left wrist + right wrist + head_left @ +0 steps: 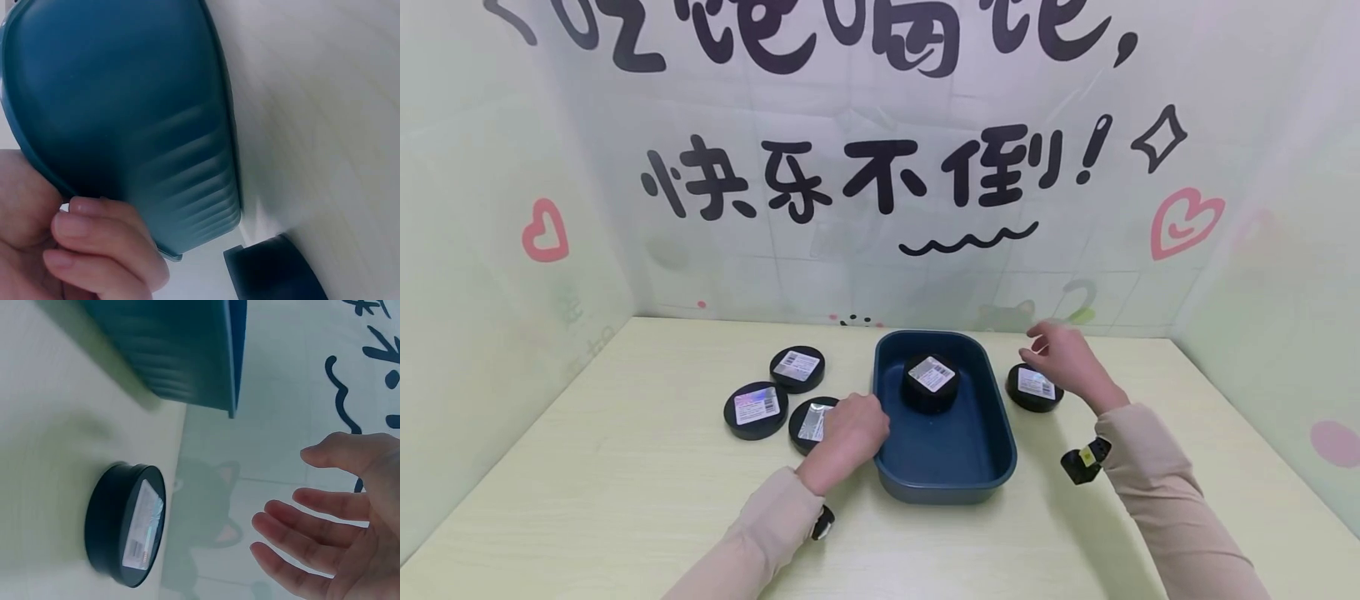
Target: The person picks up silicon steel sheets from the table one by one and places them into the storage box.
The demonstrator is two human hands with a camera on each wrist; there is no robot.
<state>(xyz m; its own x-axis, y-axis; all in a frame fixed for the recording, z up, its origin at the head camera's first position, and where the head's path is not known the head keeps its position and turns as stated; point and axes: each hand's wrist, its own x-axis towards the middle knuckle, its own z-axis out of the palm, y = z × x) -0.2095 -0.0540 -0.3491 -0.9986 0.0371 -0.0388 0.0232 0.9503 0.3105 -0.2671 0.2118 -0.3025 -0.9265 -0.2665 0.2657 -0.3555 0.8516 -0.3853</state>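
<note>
A dark blue rectangular bin [944, 475] stands in the middle of the table. My left hand [852, 433] is at its left side; in the left wrist view the curled fingers [109, 240] and thumb pinch the rim of the bin. Inside, toward the back, sits a black round tub [931, 375] with a silver label. To the right of the bin another black round tub [1034, 388] lies flat, label up. Over this tub hovers my right hand [1067, 360], its fingers apart and loosely bent, holding nothing.
Left of the bin lie several more flat black tubs: one at the back [797, 369], one farther left [756, 411], and one partly hidden [808, 425] behind the left hand. A printed backdrop [820, 275] rises behind the table, with side panels left and right.
</note>
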